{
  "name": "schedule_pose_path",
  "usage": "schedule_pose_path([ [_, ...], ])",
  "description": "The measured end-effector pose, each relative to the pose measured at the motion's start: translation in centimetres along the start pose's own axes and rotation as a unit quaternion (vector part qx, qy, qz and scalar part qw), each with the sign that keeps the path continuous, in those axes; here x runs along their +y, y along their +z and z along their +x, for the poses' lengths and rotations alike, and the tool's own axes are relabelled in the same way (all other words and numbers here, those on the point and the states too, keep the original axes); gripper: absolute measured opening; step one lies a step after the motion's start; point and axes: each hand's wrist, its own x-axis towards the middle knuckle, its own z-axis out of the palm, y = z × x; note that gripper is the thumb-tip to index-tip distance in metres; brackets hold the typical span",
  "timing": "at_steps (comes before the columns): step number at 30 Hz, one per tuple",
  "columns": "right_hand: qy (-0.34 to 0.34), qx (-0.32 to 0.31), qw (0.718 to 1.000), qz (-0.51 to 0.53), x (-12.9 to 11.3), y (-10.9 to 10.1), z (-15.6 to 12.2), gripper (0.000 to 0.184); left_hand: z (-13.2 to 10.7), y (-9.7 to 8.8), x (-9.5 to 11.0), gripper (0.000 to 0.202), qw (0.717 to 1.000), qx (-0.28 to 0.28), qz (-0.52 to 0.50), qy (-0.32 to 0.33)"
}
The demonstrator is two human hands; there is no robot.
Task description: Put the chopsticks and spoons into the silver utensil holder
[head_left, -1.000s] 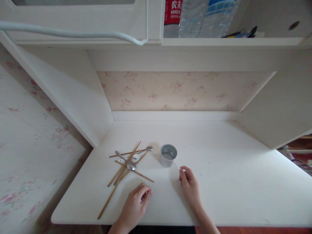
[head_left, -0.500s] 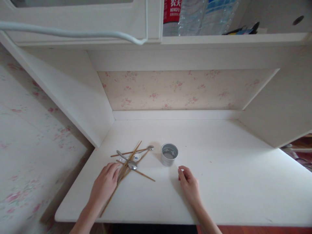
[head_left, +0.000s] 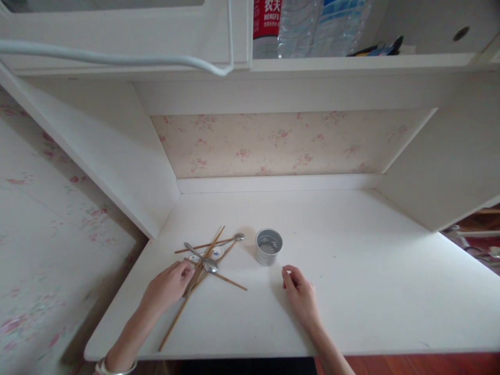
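Pink flowers dot the wallpaper (head_left: 54, 224) on the far left, and now we reach a white desk (head_left: 351, 291). A pale bangle (head_left: 100, 367) circles the left wrist at the near edge, and on we go to the left hand (head_left: 167, 284), back upward, fingers bent and bunched, right up at the left side of a crisscrossed heap. Has it got hold of a chopstick? Cannot tell, the fingers cover that spot! Several wooden chopsticks (head_left: 231, 282) lie every which way here, one reaching left and near, stopping just short of the desk's edge. Across them rests a metal spoon (head_left: 210, 266), handle pointing left and far, bowl toward the right. Just beyond it sits a white ceramic spoon (head_left: 217, 253) with a blue mark in its bowl, and at the heap's far right, a second metal spoon (head_left: 239, 236). Moving right, a grey metal cup (head_left: 269, 255) stands upright, apart from the heap, small holes visible inside. Near and to its right, not touching it, comes the right hand (head_left: 299, 294), loosely curled, a slim gap between thumb and forefinger, nothing seen in its grasp. Far right, plastic bottles (head_left: 300, 31) line a raised shelf
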Motion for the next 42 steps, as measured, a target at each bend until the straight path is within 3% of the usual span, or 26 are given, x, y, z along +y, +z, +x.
schedule_pose_path([
  [7,-0.016,-0.020,1.000,-0.009,0.0,0.2,0.1,0.035,-2.9,3.1,0.2,0.036,0.997,0.072,-0.006,0.003],
  [17,-0.062,-0.033,0.997,-0.038,-0.7,0.7,-1.7,0.035,-2.0,5.4,3.7,0.032,0.973,0.197,0.119,-0.021],
  [21,-0.102,-0.060,0.991,-0.065,-1.2,1.2,-2.6,0.032,-0.9,5.3,4.2,0.032,0.969,0.209,0.130,-0.010],
  [27,-0.135,-0.099,0.980,-0.105,-1.6,1.3,-2.6,0.033,-0.2,3.6,5.1,0.029,0.967,0.228,0.114,0.000],
  [31,-0.116,-0.097,0.983,-0.101,-1.9,1.2,-2.5,0.032,-0.8,3.3,6.9,0.028,0.972,0.205,0.110,0.034],
  [36,-0.114,-0.097,0.985,-0.091,-2.1,1.1,-2.3,0.034,-1.1,4.6,8.7,0.029,0.983,0.169,0.072,0.028],
  [42,-0.106,-0.100,0.986,-0.080,-2.1,0.9,-2.4,0.034,-0.9,5.1,10.2,0.030,0.995,0.070,-0.075,0.002],
])
